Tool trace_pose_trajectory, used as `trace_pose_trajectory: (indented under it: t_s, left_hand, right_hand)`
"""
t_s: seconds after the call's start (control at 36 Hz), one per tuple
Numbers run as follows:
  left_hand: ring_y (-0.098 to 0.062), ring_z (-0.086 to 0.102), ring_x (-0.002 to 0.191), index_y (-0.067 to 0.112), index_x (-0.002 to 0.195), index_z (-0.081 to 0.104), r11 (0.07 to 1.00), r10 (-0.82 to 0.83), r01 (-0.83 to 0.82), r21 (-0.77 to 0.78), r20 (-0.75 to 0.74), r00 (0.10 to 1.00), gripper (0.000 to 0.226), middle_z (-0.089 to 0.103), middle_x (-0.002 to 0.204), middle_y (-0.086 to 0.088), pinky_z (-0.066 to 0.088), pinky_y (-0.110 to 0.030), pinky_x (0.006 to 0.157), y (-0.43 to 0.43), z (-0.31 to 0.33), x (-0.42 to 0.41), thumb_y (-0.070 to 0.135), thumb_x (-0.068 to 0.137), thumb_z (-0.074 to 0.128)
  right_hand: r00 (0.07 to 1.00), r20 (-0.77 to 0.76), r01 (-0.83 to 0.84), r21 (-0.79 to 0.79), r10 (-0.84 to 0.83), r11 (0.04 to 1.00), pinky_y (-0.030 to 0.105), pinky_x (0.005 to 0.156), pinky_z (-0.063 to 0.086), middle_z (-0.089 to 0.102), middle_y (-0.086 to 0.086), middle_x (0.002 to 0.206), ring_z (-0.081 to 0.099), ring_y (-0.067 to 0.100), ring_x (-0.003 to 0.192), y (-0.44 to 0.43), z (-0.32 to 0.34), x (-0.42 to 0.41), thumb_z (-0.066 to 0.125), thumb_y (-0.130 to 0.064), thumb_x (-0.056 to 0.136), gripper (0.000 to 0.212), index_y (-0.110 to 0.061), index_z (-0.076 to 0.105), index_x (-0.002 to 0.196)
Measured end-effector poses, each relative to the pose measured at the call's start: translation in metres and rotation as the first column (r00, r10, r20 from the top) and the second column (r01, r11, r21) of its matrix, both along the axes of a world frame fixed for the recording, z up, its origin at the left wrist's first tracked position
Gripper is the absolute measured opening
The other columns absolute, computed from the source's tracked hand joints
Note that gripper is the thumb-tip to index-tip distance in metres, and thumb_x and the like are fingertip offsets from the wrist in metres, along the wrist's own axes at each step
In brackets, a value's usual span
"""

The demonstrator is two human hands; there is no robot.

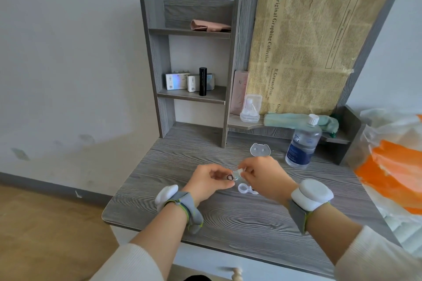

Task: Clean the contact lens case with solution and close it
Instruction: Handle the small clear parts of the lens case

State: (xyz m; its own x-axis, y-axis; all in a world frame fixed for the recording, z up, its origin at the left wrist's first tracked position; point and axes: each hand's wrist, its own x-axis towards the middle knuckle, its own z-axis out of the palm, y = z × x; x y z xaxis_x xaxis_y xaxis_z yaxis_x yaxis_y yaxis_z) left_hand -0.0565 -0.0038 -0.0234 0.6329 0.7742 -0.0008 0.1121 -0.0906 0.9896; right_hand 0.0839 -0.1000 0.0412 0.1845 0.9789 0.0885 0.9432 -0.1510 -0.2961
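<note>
Both hands (237, 178) pinch a clear lens case piece (237, 175) above the desk (228, 219)

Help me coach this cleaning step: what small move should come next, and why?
Probably set the small clear piece down and reach the right hand for the solution bottle. Both hands pinch that piece above the desk, with the left hand holding a dark ring too; the open case lies below them, and the bottle stands capped at the right, so no solution seems poured yet.
</note>
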Motion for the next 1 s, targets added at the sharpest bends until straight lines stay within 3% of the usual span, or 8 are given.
trace_pose_trajectory:
  t_s: [0.17, 0.28, 0.36, 0.5, 0.61, 0.72, 0.81, 1.0]
  left_hand:
    - [-0.009, 0.063, 0.079, 0.004, 0.099, 0.068, 0.986, 0.052, -0.029, -0.162, 0.142, 0.988, 0.032, 0.069, 0.085, -0.004, 0.050, -0.013, 0.068, -0.004, 0.005, -0.005, -0.005, 0.070, 0.076]
    - [-0.016, 0.062, 0.086, 0.008, 0.096, 0.068, 0.971, 0.059, -0.008, -0.238, 0.209, 0.976, 0.028, 0.068, 0.087, -0.008, 0.050, -0.023, 0.085, -0.009, 0.009, -0.005, -0.008, 0.073, 0.072]
    - [-0.014, 0.062, 0.084, 0.009, 0.093, 0.070, 0.968, 0.039, 0.018, -0.250, 0.224, 0.974, 0.025, 0.068, 0.085, -0.005, 0.051, -0.019, 0.083, -0.010, 0.011, -0.006, -0.007, 0.074, 0.072]
    - [-0.014, 0.061, 0.085, 0.006, 0.096, 0.069, 0.957, 0.078, 0.004, -0.292, 0.268, 0.960, 0.021, 0.067, 0.083, 0.001, 0.051, -0.027, 0.088, -0.009, 0.014, -0.005, -0.001, 0.077, 0.071]
    - [-0.017, 0.065, 0.085, 0.005, 0.097, 0.063, 0.974, 0.094, -0.053, -0.221, 0.178, 0.980, 0.024, 0.069, 0.091, -0.006, 0.054, -0.023, 0.074, -0.009, 0.016, -0.003, 0.007, 0.077, 0.075]
    - [-0.023, 0.063, 0.080, 0.014, 0.086, 0.054, 0.991, 0.116, -0.112, -0.070, 0.065, 0.991, 0.022, 0.067, 0.084, -0.008, 0.049, -0.029, 0.070, -0.009, 0.015, 0.000, 0.010, 0.079, 0.074]
    - [-0.014, 0.060, 0.071, 0.019, 0.081, 0.056, 0.986, 0.126, -0.125, 0.115, -0.006, 0.992, 0.021, 0.064, 0.077, 0.002, 0.047, -0.025, 0.071, -0.010, 0.013, 0.000, 0.011, 0.076, 0.075]
    - [-0.008, 0.052, 0.063, 0.016, 0.079, 0.065, 0.930, 0.184, -0.143, 0.339, -0.093, 0.979, 0.023, 0.058, 0.070, 0.006, 0.040, -0.012, 0.059, -0.018, 0.012, 0.001, 0.021, 0.065, 0.083]
  right_hand:
    - [0.999, -0.042, 0.018, 0.008, -0.018, 1.000, 0.032, 0.081, 0.050, 0.073, 0.004, 0.087, 0.064, 0.024, 0.085, -0.002, 0.001, -0.001, 0.054, -0.017, 0.088, 0.017, -0.016, 0.068, 0.097]
    - [0.997, -0.069, 0.031, 0.013, -0.030, 0.999, 0.030, 0.080, 0.051, 0.073, 0.004, 0.086, 0.065, 0.022, 0.084, -0.002, 0.000, -0.002, 0.058, -0.017, 0.086, 0.015, -0.016, 0.070, 0.095]
    - [0.996, -0.082, 0.033, 0.025, -0.031, 0.999, 0.028, 0.080, 0.051, 0.074, 0.002, 0.085, 0.065, 0.019, 0.084, -0.003, 0.000, -0.003, 0.061, -0.018, 0.084, 0.015, -0.016, 0.071, 0.096]
    - [0.994, -0.102, 0.043, 0.037, -0.039, 0.998, 0.029, 0.083, 0.051, 0.075, -0.001, 0.086, 0.066, 0.018, 0.086, -0.005, 0.000, -0.003, 0.062, -0.022, 0.084, 0.021, -0.017, 0.070, 0.103]
    - [0.995, -0.083, 0.064, 0.056, -0.060, 0.996, 0.032, 0.091, 0.049, 0.075, -0.001, 0.092, 0.065, 0.019, 0.095, -0.005, 0.003, -0.001, 0.057, -0.021, 0.088, 0.027, -0.019, 0.066, 0.113]
    - [0.993, -0.097, 0.082, 0.099, -0.072, 0.992, 0.033, 0.088, 0.051, 0.075, -0.001, 0.088, 0.066, 0.018, 0.091, -0.004, 0.006, -0.001, 0.056, -0.021, 0.089, 0.021, -0.018, 0.070, 0.105]
    - [0.991, -0.115, 0.077, 0.113, -0.064, 0.991, 0.034, 0.084, 0.053, 0.075, 0.000, 0.086, 0.067, 0.018, 0.085, -0.002, 0.007, -0.004, 0.056, -0.023, 0.089, 0.019, -0.017, 0.073, 0.096]
    - [0.985, -0.161, 0.082, 0.087, -0.067, 0.993, 0.032, 0.075, 0.055, 0.073, -0.001, 0.081, 0.066, 0.017, 0.079, 0.007, 0.005, -0.013, 0.062, -0.040, 0.084, 0.024, -0.019, 0.073, 0.087]
